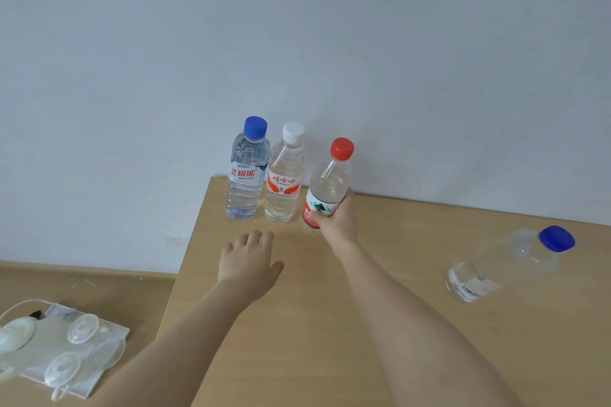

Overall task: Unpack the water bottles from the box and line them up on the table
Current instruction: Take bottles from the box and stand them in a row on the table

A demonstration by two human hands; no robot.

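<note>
Four bottles spotted on or over the desk [297, 340]. Found blue-cap bottle [246, 175] and white-cap bottle [284, 182] upright, side by side, at back-left corner by the wall [297, 26]. Saw right hand [335, 221] grasping red-cap bottle [330, 182] round its middle, tilted, just right of those. Saw left hand [248, 261] released, palm down, holding nothing. Noted far bottle [506, 266] well apart, right.

soft, even daylight, faint shadows; wide-angle bending at the edges, slight blur lower left.
</note>
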